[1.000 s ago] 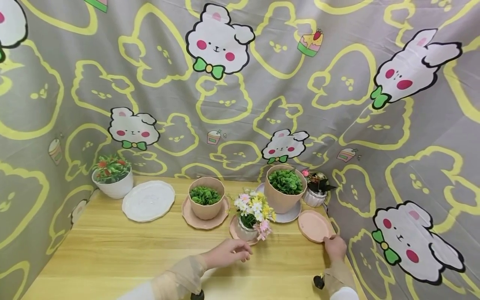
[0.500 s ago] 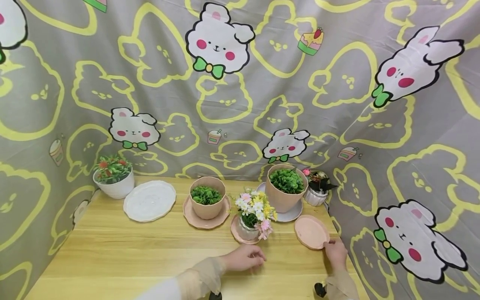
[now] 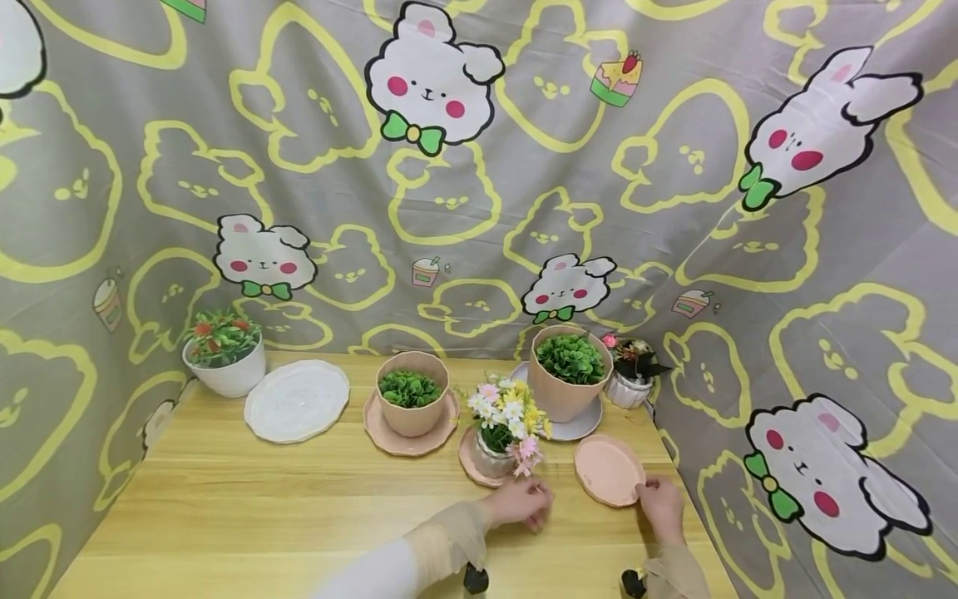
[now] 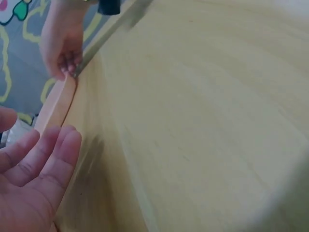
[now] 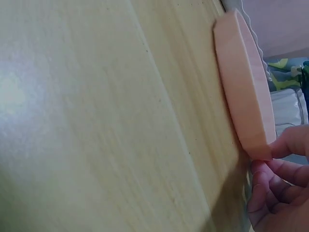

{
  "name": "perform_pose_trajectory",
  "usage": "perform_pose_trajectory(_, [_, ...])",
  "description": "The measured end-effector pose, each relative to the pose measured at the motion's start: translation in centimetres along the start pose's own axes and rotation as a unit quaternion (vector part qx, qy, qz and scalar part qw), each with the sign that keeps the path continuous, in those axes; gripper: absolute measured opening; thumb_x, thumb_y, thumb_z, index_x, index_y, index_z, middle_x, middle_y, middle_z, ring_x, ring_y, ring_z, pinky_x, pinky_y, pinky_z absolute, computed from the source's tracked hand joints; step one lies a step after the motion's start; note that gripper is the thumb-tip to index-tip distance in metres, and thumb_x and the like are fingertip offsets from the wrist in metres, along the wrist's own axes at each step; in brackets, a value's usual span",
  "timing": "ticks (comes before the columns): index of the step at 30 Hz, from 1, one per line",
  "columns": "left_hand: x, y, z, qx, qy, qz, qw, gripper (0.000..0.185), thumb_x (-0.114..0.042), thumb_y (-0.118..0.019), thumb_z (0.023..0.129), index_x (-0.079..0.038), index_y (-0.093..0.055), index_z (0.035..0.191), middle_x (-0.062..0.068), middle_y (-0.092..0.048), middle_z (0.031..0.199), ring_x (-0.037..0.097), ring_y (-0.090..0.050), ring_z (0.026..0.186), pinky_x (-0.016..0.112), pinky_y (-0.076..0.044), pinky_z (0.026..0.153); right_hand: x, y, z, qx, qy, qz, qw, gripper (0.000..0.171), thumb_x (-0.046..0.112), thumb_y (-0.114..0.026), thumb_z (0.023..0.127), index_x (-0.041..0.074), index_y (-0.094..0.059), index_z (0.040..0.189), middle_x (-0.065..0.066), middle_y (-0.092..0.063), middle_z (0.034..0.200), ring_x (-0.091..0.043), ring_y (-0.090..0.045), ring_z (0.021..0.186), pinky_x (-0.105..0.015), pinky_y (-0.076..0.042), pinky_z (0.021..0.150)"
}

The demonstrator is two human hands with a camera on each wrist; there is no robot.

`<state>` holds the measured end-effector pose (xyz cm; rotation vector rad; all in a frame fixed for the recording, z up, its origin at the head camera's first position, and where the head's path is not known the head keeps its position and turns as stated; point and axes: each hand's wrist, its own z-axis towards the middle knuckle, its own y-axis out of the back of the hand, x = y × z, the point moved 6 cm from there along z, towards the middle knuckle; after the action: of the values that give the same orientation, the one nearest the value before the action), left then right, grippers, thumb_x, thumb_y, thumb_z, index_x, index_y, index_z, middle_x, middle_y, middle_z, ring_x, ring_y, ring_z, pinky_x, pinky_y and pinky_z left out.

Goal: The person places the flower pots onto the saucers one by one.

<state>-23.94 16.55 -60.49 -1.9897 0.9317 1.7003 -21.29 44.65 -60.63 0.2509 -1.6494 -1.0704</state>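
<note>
At the right of the head view, my right hand (image 3: 662, 509) pinches the near-right rim of a pink scalloped plant saucer (image 3: 609, 471) between thumb and fingers. The right wrist view shows the saucer's side wall (image 5: 241, 89) low over the wood, thumb on top and fingertips beneath. My left hand (image 3: 520, 502) hovers left of this saucer with fingers loosely bent and holding nothing. Just behind it stands a small white pot (image 3: 491, 462) of daisy-like flowers (image 3: 509, 416) on a smaller pink saucer (image 3: 473, 470). In the left wrist view, my left fingers (image 4: 58, 159) reach towards the pink saucer.
Along the back stand a mid-sized pink pot (image 3: 412, 416) on a saucer, a large pink pot (image 3: 563, 399) on a white saucer (image 3: 580, 431), and a small white pot (image 3: 627, 391). Further left are a bare white saucer (image 3: 297, 401) and a red-flowered plant's pot (image 3: 232, 370).
My right hand has drawn the pink saucer left and slightly nearer. My left hand has moved right towards it.
</note>
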Motion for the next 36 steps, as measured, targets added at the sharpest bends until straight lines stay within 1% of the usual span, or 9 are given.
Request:
perform_pose_trajectory(7, [0.7,-0.3,2.0,-0.067,0.033,-0.039,0.9964,0.024,-0.013,-0.051,0.092,0.008,-0.062,0.092,0.026,-0.068,0.08,0.024,-0.064,0.059,0.04,-0.06,0.062,0.9,-0.6,-0.3,0.012,0.004,0.006,1.0,0.029,0.008,-0.056,0.083,-0.014,-0.065,0.101,-0.027,-0.067,0.09,-0.033,-0.06,0.081,-0.028,-0.045,0.064])
perform_pose_trajectory(12, [1.2,0.0,2.5,-0.106,0.069,-0.067,0.9897,0.021,-0.008,-0.05,0.085,0.009,-0.061,0.079,0.019,-0.065,0.069,0.017,-0.062,0.052,0.038,-0.06,0.056,1.6,-1.2,-0.4,0.02,0.009,0.019,1.0,0.028,0.007,-0.055,0.082,-0.014,-0.065,0.098,-0.024,-0.066,0.086,-0.027,-0.058,0.076,-0.027,-0.043,0.063])
perform_pose_trajectory(17, [0.7,-0.5,3.2,-0.104,0.095,-0.026,0.9897,0.027,-0.014,-0.051,0.086,-0.004,-0.053,0.061,0.006,-0.057,0.056,0.016,-0.061,0.047,0.034,-0.059,0.053,1.7,-1.1,-0.4,0.025,-0.009,0.024,0.999,0.028,0.008,-0.054,0.083,-0.013,-0.063,0.099,-0.023,-0.065,0.086,-0.03,-0.058,0.08,-0.027,-0.043,0.065])
perform_pose_trajectory(19, [0.2,-0.9,3.4,-0.093,0.104,-0.009,0.9902,0.03,-0.02,-0.051,0.091,-0.006,-0.05,0.065,0.003,-0.052,0.055,0.013,-0.057,0.045,0.033,-0.059,0.053,1.7,-1.1,-0.3,0.026,-0.013,0.023,0.999,0.03,0.009,-0.054,0.083,-0.013,-0.063,0.101,-0.023,-0.065,0.088,-0.03,-0.058,0.081,-0.027,-0.043,0.065])
perform_pose_trajectory(23, [-0.5,-1.3,3.9,-0.09,0.124,-0.002,0.9882,0.038,-0.028,-0.05,0.097,0.0,-0.054,0.073,0.001,-0.046,0.054,0.01,-0.049,0.042,0.033,-0.059,0.052,1.6,-0.8,-0.1,0.021,-0.018,0.026,0.999,0.032,0.013,-0.054,0.085,-0.011,-0.064,0.103,-0.023,-0.066,0.091,-0.03,-0.059,0.083,-0.027,-0.044,0.067])
perform_pose_trajectory(25, [-0.6,-1.3,4.1,-0.102,0.129,-0.001,0.9864,0.041,-0.029,-0.053,0.097,0.001,-0.056,0.07,0.001,-0.045,0.051,0.011,-0.048,0.04,0.032,-0.057,0.048,1.5,-0.5,0.1,0.019,-0.02,0.032,0.999,0.033,0.015,-0.054,0.087,-0.011,-0.063,0.104,-0.025,-0.065,0.094,-0.032,-0.06,0.086,-0.027,-0.044,0.068])
perform_pose_trajectory(30, [-0.1,-1.2,4.9,-0.138,0.138,0.038,0.98,0.05,-0.032,-0.058,0.095,-0.009,-0.047,0.052,0.001,-0.044,0.04,0.012,-0.049,0.035,0.027,-0.047,0.034,1.7,0.3,0.7,0.006,-0.016,0.047,0.999,0.033,0.014,-0.052,0.089,-0.011,-0.062,0.107,-0.027,-0.064,0.098,-0.032,-0.06,0.087,-0.028,-0.045,0.069])
perform_pose_trajectory(32, [0.1,-1.2,5.1,-0.151,0.14,0.058,0.9768,0.054,-0.034,-0.06,0.094,-0.009,-0.048,0.048,0.004,-0.047,0.038,0.013,-0.048,0.032,0.027,-0.043,0.031,1.9,0.6,0.9,0.0,-0.013,0.058,0.998,0.032,0.013,-0.051,0.09,-0.011,-0.061,0.108,-0.026,-0.064,0.098,-0.026,-0.058,0.083,-0.026,-0.045,0.069])
perform_pose_trajectory(36, [0.2,-1.3,5.3,-0.167,0.14,0.085,0.9722,0.055,-0.034,-0.061,0.093,-0.007,-0.051,0.046,0.005,-0.046,0.035,0.012,-0.043,0.028,0.027,-0.04,0.029,2.8,1.2,1.4,-0.016,-0.014,0.064,0.998,0.034,0.015,-0.05,0.093,-0.009,-0.061,0.113,-0.026,-0.063,0.103,-0.028,-0.059,0.087,-0.03,-0.044,0.074])
